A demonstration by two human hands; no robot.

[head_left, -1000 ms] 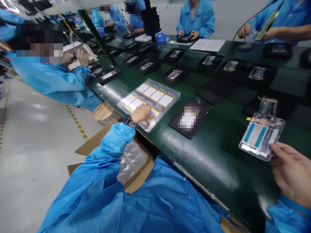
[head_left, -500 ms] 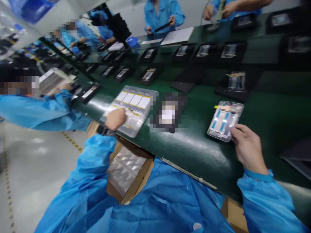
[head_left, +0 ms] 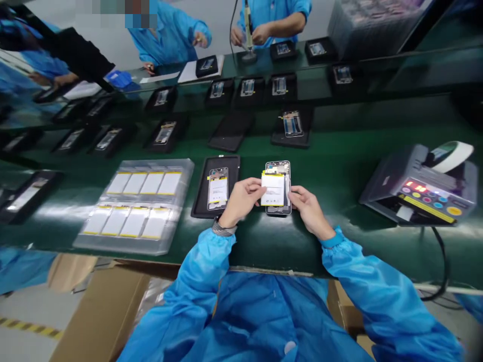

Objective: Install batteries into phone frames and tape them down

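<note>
White battery point(head_left: 273, 192) in narrow left grip point(head_left: 242, 197)

Pale wall point(head_left: 221, 20); glossy green tabletop point(head_left: 335, 151); grey floor point(head_left: 22, 347), yellow-black tape point(head_left: 30, 328); wooden stool point(head_left: 70, 271).

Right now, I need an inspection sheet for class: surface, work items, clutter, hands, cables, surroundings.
Surface: green tabletop, glossy.
Work items: white pack over phone frame; clear tray bearing eight packs.
Clutter: black tray with another frame; grey tape machine, display lit.
Hands: left hand pinches the white pack; right hand touches the phone frame's right edge.
Cables: black cable below the tape machine.
Surroundings: co-workers opposite; cardboard box below.
</note>
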